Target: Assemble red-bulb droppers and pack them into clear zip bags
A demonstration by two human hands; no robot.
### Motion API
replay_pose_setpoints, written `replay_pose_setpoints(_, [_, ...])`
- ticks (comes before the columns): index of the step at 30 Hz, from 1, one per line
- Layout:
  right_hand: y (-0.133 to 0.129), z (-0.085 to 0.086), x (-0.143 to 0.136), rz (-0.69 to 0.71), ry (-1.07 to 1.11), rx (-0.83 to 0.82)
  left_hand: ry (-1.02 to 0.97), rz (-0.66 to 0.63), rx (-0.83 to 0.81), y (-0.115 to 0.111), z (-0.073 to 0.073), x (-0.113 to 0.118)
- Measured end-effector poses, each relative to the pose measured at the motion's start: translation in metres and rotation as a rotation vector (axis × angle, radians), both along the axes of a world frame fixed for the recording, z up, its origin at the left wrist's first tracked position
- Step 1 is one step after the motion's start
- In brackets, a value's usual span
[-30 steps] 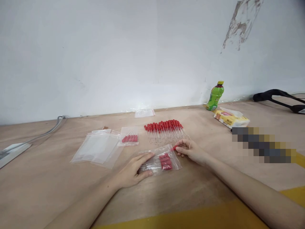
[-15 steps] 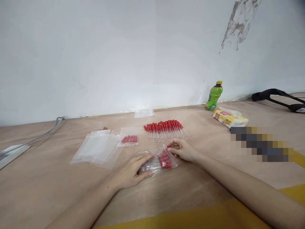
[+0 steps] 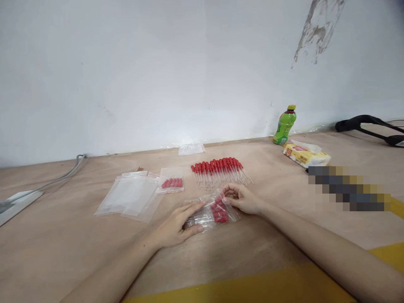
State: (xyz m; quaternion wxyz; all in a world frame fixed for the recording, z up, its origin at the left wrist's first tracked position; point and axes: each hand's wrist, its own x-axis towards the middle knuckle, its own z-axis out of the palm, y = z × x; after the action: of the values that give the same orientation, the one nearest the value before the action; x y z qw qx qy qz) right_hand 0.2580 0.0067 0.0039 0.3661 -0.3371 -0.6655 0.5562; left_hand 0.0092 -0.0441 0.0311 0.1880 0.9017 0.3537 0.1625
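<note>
A clear zip bag with several red-handled tools inside lies on the table between my hands. My left hand rests on the bag's left end, thumb and fingers spread apart. At the bag's upper right edge, the fingers of my right hand are pinched on the plastic near its opening. Just behind, a row of red-handled tools lies with thin pale shafts toward me. To the left are a filled bag and a stack of flat bags.
Another flat bag lies by the wall. At the back right stand a green bottle and a yellow tissue pack, with a black frame beyond. A grey cable runs along the left.
The red tool at my right fingertips has gone further into the bag, and those fingers now sit on the bag's edge. My left hand has barely moved.
</note>
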Motion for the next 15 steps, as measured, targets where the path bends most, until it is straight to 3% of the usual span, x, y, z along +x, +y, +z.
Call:
replay_pose_setpoints(4, [0.004, -0.002, -0.001, -0.015, -0.072, 0.031, -0.001, -0.009, -0.002, 0.000, 0.001, 0.000])
replay_pose_setpoints(10, [0.008, -0.011, -0.006, -0.378, -0.146, 0.101, 0.010, -0.004, -0.007, 0.000, 0.002, 0.000])
replay_pose_setpoints(12, [0.007, -0.011, -0.006, -0.361, -0.174, 0.131, 0.011, -0.003, -0.008, 0.000, 0.002, 0.000])
replay_pose_setpoints(15, [0.004, -0.008, -0.005, -0.158, -0.148, 0.166, 0.017, 0.002, -0.006, 0.000, 0.001, 0.000])
